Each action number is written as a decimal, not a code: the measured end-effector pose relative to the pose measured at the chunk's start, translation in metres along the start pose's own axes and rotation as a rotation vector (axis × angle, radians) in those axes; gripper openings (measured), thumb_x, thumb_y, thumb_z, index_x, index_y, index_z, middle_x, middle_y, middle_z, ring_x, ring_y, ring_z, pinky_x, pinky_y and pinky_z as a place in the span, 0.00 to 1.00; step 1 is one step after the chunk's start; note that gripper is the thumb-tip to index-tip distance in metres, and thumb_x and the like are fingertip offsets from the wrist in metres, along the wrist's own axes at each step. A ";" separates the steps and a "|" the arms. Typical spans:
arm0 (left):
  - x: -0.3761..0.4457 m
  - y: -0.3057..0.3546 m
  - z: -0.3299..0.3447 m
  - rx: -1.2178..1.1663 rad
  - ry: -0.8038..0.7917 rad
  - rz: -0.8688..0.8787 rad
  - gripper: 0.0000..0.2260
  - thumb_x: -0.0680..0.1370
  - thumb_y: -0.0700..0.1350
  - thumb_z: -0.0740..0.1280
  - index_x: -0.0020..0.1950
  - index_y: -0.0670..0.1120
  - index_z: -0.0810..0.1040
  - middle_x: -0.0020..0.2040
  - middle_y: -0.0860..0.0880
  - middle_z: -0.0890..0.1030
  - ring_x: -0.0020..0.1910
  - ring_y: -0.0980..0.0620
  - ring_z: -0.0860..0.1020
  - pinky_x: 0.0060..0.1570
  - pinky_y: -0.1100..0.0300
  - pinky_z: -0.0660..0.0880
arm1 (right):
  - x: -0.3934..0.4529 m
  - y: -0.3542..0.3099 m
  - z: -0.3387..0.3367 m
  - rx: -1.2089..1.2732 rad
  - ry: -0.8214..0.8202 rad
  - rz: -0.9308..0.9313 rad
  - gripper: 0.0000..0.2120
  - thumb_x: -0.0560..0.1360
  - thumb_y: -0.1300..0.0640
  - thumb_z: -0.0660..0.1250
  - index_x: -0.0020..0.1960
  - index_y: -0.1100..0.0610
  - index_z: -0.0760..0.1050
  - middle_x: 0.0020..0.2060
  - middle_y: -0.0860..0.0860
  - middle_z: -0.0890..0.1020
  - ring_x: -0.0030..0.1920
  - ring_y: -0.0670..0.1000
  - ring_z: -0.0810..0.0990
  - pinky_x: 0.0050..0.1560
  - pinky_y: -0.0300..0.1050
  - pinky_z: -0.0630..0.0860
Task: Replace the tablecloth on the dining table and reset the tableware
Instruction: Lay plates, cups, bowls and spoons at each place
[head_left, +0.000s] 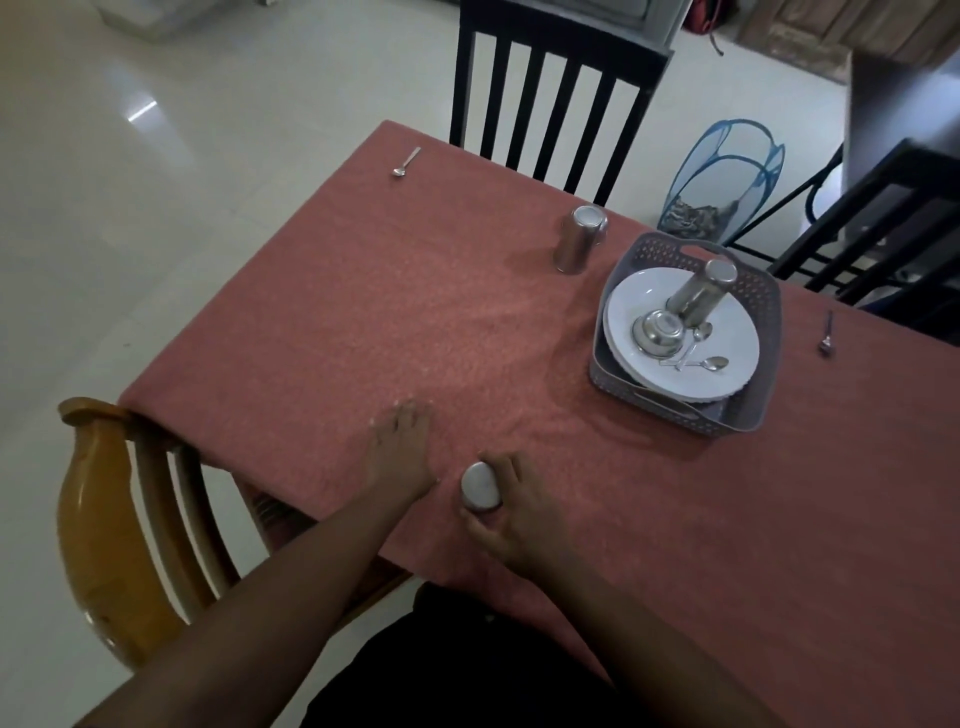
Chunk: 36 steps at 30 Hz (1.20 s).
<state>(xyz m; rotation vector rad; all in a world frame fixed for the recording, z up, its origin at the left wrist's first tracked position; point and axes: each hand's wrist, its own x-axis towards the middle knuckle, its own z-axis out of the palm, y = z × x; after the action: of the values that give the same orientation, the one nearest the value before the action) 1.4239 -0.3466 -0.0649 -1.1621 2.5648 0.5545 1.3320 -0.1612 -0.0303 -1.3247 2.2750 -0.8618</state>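
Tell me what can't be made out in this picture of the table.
- Steel cup, head view: the right hand wraps it; only its flat end shows.
- Plates in the basket: stacked, so their number is unclear.
- Hamper contents: too dim and small.
- Table's right part: cut off by the frame edge.

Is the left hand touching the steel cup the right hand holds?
Apart. The head view shows bare tablecloth between the left hand and the cup.
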 end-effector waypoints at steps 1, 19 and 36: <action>0.005 0.005 -0.002 -0.013 -0.015 0.029 0.46 0.72 0.52 0.75 0.81 0.50 0.50 0.81 0.46 0.50 0.80 0.43 0.47 0.77 0.39 0.48 | 0.000 0.000 0.000 0.014 -0.006 0.004 0.29 0.70 0.41 0.72 0.67 0.44 0.67 0.57 0.43 0.71 0.52 0.46 0.75 0.47 0.47 0.78; 0.038 0.025 -0.003 0.047 -0.137 0.045 0.49 0.67 0.64 0.75 0.80 0.54 0.52 0.80 0.49 0.48 0.78 0.43 0.50 0.62 0.22 0.60 | 0.090 0.118 -0.135 0.054 0.368 0.476 0.14 0.83 0.45 0.60 0.47 0.53 0.76 0.42 0.50 0.80 0.45 0.53 0.78 0.45 0.46 0.69; 0.046 0.041 -0.012 0.085 -0.198 -0.039 0.54 0.61 0.62 0.80 0.78 0.53 0.51 0.79 0.49 0.50 0.75 0.40 0.53 0.61 0.20 0.60 | 0.253 0.185 -0.242 -0.373 0.200 0.744 0.31 0.76 0.51 0.67 0.76 0.60 0.63 0.72 0.64 0.67 0.71 0.64 0.68 0.68 0.53 0.67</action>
<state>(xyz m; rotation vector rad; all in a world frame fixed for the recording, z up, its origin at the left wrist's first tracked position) 1.3622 -0.3578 -0.0634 -1.0697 2.3692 0.5186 0.9466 -0.2350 0.0237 -0.4114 2.8638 -0.3258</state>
